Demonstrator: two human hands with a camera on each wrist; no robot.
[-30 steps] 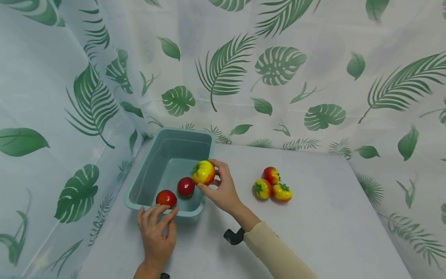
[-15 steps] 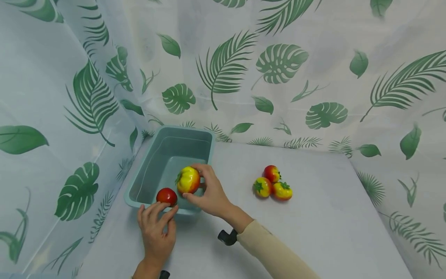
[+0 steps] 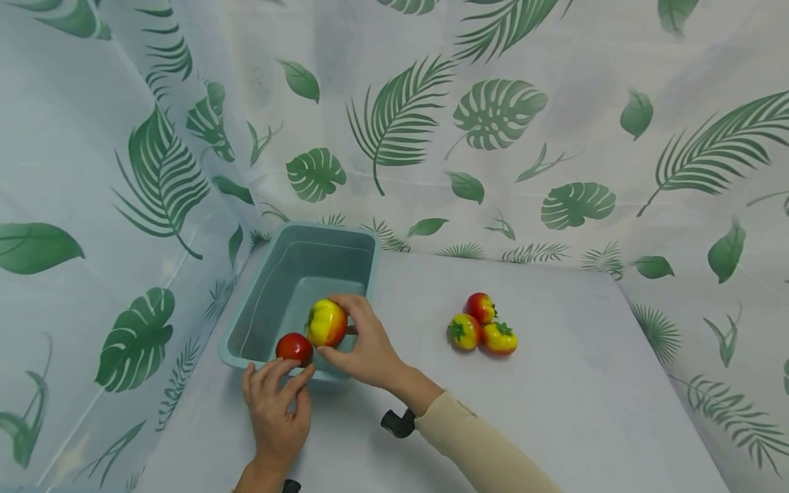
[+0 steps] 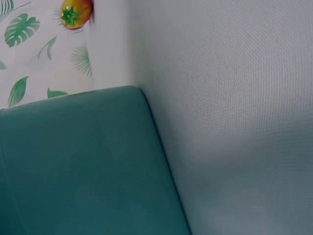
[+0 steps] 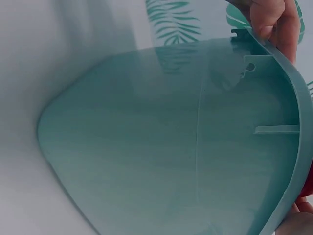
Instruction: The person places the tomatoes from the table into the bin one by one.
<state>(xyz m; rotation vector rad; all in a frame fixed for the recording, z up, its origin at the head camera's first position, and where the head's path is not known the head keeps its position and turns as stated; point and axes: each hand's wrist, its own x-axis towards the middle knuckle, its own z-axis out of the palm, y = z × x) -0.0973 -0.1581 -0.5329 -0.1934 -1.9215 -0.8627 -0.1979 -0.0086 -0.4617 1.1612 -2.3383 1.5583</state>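
My left hand [image 3: 279, 411] pinches the near rim of a teal plastic bin [image 3: 261, 308], with its fingertips over the edge. Just past those fingertips, inside the bin, is a red tomato [image 3: 294, 348]. Held by my right hand [image 3: 368, 346] over the bin's near part is a yellow-and-red ribbed tomato [image 3: 327, 323], thumb on one side and fingers on the other. A red patch [image 5: 308, 183] of it shows beyond the rim in the right wrist view. This tomato covers the spot where a second red one lay.
To the right of the bin, several centimetres off, a cluster of 3 yellow-and-red tomatoes [image 3: 481, 325] sits on the white table [image 3: 555, 397]. A leaf-patterned curtain [image 3: 419, 198] closes off the back and sides. The bin's far left corner stands near it.
My right hand has carried the yellow-and-red tomato left and toward me, deeper over the bin, and now hides the second red tomato. My left hand stays on the rim.
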